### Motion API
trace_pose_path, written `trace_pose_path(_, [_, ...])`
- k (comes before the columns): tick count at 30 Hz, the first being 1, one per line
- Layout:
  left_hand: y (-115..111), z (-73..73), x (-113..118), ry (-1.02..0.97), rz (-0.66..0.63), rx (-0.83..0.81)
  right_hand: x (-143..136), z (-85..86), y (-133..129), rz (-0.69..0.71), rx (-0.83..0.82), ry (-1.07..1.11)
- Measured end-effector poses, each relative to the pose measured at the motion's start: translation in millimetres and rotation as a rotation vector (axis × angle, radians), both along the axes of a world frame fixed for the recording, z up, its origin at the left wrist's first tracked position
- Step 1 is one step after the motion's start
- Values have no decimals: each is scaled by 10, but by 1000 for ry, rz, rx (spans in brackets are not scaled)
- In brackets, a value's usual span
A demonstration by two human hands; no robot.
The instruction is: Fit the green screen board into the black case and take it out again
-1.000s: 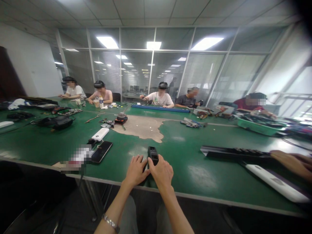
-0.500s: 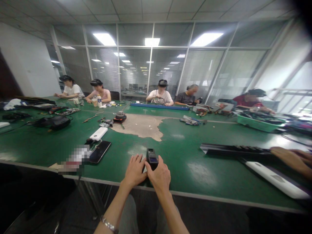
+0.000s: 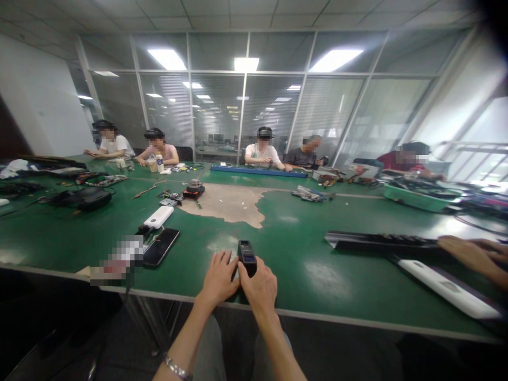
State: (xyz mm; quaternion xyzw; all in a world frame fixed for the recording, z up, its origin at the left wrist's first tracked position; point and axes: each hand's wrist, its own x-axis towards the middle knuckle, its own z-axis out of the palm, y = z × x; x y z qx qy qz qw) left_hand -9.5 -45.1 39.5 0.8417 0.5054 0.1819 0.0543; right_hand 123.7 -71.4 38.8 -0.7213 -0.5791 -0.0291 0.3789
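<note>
A small black box-shaped electronic device (image 3: 246,253) with a little dark screen stands near the front edge of the green table. My right hand (image 3: 260,286) is closed around its near end, thumb on the left side and fingers on the right. Just left of it, my left hand (image 3: 219,276) lies palm down with its fingers stretched out, the fingertips close against the device. Whatever is under the left palm is hidden. The device's lower part is covered by my hands.
On the left lie a dark phone (image 3: 162,247) and a white power bank (image 3: 159,217). At right, another person's hand (image 3: 472,256) touches a long black strip (image 3: 377,242) beside a white elongated device (image 3: 448,288). Several people sit along the far side. A green basket (image 3: 420,198) stands far right.
The black device has tilted slightly, and my right hand has shifted a little around it. The camera view has moved slightly. Across the table, a person's arms have moved.
</note>
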Motion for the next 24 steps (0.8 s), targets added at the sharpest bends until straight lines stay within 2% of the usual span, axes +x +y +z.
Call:
trace_pose_path(14, [24, -53, 0, -1, 4, 21, 44, 280, 66, 7, 61, 44])
trace_pose_path(19, [31, -58, 3, -5, 7, 31, 160, 307, 86, -14, 100, 24])
trace_pose_path(24, [34, -55, 0, 1, -5, 26, 352, 262, 117, -69, 101, 7])
